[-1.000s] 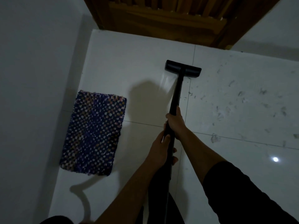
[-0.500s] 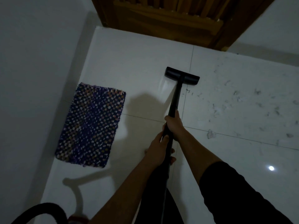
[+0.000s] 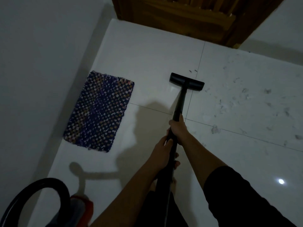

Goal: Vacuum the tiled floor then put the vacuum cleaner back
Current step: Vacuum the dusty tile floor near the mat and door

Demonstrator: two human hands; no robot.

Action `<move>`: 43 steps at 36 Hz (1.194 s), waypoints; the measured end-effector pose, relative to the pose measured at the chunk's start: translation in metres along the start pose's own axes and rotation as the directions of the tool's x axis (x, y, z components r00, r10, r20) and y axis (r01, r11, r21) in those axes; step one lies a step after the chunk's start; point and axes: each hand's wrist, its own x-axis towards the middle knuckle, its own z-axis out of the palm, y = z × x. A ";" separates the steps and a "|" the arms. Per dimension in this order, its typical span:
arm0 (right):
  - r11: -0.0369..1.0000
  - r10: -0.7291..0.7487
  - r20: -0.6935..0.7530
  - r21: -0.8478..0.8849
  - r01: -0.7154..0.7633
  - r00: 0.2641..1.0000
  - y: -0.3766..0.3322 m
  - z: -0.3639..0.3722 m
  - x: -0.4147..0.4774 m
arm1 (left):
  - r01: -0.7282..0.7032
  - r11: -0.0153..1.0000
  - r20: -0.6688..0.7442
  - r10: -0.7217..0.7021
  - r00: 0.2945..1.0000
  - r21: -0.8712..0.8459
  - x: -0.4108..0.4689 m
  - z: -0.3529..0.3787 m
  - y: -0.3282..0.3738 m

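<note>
A black vacuum wand runs from my hands down to a flat black floor nozzle resting on the white tiled floor. My right hand grips the wand higher up the tube, nearer the nozzle. My left hand holds it just behind. Bits of debris litter the tiles to the right of the nozzle. The vacuum body, red and grey with a black hose loop, shows at the bottom left.
A blue woven mat lies on the floor left of the nozzle, beside a white wall. A wooden door closes the far end. A light reflection shines on the tiles at right.
The nozzle has been drawn back toward me along the tile joint. The view has shifted back, and the vacuum body and hose have come into view at bottom left.
</note>
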 end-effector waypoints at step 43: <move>0.999 0.037 0.039 0.000 -0.037 0.999 0.234 0.027 -0.169 | 0.000 0.999 -0.014 0.001 1.000 0.034 -0.169 -0.041 -0.237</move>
